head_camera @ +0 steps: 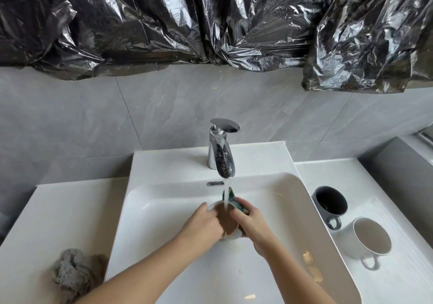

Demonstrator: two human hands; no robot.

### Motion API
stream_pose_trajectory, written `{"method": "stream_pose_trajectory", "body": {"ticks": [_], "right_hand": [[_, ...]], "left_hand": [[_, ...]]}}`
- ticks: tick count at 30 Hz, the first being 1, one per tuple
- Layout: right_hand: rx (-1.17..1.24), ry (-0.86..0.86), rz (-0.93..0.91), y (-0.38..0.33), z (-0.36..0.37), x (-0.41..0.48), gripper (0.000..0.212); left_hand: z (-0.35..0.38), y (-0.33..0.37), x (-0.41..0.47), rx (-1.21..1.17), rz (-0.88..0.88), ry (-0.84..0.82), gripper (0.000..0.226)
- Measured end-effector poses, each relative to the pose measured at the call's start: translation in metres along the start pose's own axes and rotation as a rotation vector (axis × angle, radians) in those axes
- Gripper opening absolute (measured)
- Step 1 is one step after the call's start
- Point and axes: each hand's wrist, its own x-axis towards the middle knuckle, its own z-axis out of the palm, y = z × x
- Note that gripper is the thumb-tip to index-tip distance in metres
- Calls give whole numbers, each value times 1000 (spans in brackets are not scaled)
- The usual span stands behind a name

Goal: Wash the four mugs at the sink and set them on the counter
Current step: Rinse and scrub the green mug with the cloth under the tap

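Observation:
A light mug (226, 221) with brown water inside sits under the running tap (222, 153) in the white sink (293, 221). My left hand (206, 224) grips the mug's left side. My right hand (250, 221) holds a green sponge (235, 200) against the mug's right rim. A dark grey mug (330, 204) and a white mug (369, 239) stand on the right counter (386, 280), handles toward me. I see no other mug.
A crumpled grey cloth (75, 273) lies on the left counter (58, 210). Black plastic sheeting (210, 22) hangs over the grey tiled wall behind. A grey ledge (403, 179) rises at the right.

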Motion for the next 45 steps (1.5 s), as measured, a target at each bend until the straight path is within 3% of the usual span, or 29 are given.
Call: {"method": "stream_pose_trajectory", "body": {"ticks": [2,7,13,18,22,25,27,33,35,39,42,45], "right_hand": [[49,2,17,2,-1,-2,58],[267,-36,38,7,-3,-9,69],[-115,-86,51,-11,-10,-5,67],[35,-43,20,-2,-3,-10,77],[248,-36,14,4,1,-8,61],[117,-76,23,-5,-6,-3,59],[-5,-107,29,-10,-10,0,59],[-142,-99,1,-15,-6,4,65],[-37,-93,-11,-8,-5,-1,66],[221,-121,36,1,-2,-5,62],[79,-142,50,-6,-8,0,59],[-82,-169,66,-16,-15,5,61]], "left_hand": [[-12,-3,-3,17,-24,-62,27],[-6,11,-2,-132,-33,-4,42],[-4,-4,-5,-11,-15,-49,39],[-6,6,-6,-24,-30,22,54],[-13,18,-10,-69,-34,126,38],[-3,6,-11,-17,45,238,22],[-2,-4,-11,-18,68,184,18],[-16,-3,-2,-28,-20,54,39],[-8,-1,-2,-36,-37,-42,39],[2,7,-5,-200,-29,43,36],[-7,2,-16,-295,61,166,34],[-18,-13,-20,-265,120,58,56]]}}
